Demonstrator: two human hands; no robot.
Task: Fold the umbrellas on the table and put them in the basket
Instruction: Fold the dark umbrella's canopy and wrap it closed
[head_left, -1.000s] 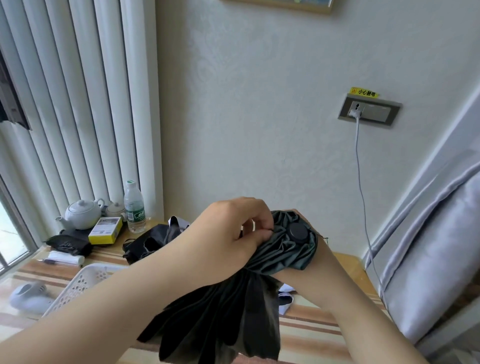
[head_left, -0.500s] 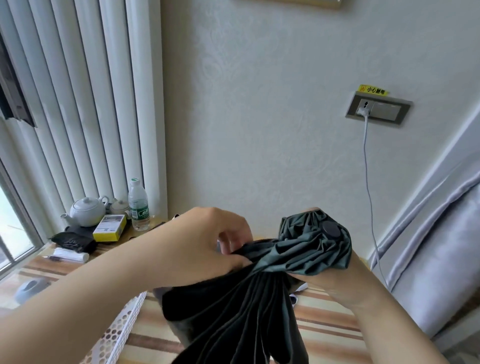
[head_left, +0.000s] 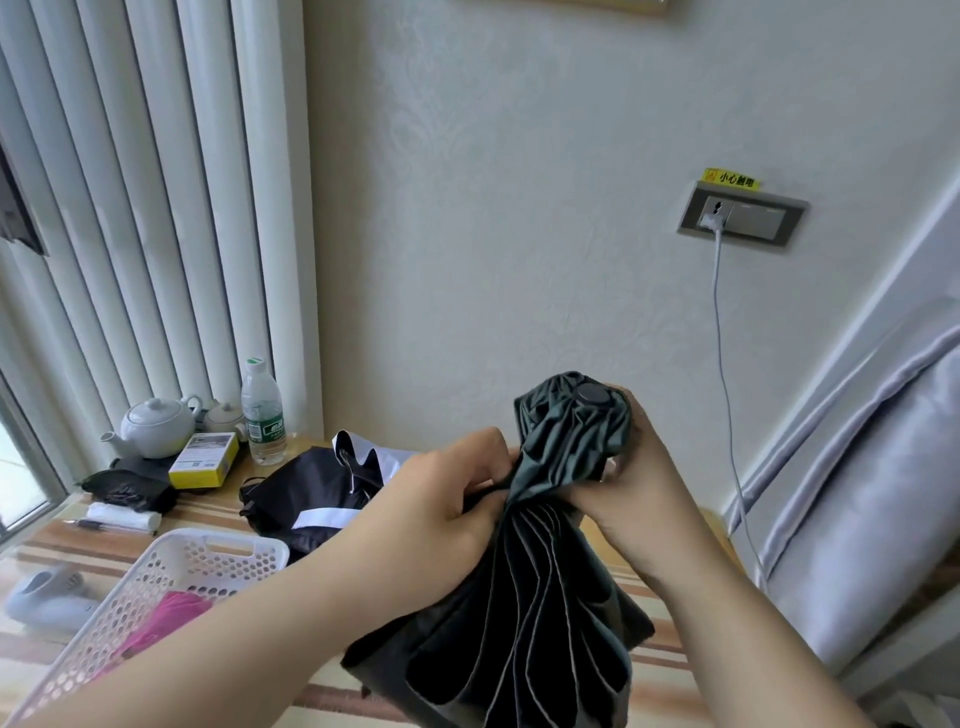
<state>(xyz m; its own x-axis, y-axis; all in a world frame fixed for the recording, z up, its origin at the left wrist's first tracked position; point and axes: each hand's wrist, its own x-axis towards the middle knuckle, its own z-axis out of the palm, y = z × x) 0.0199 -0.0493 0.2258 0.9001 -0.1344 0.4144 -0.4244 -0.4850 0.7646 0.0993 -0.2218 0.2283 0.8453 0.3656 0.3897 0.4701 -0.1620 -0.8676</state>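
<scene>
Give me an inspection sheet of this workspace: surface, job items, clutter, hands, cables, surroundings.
Surface: striped table, partly covered by things.
Job's things: dark green umbrella held in the air, canopy gathered but pleats loose; black and white umbrella lying unfolded on the table; white basket with something pink inside.
Clutter: teapot, water bottle, yellow box, pen, black bundle.
Hands: left hand pinches the canopy fabric; right hand grips the umbrella's top end.
Cables: white cable hangs from the wall socket.
Surroundings: vertical blinds, pale wall, grey bedding.
</scene>
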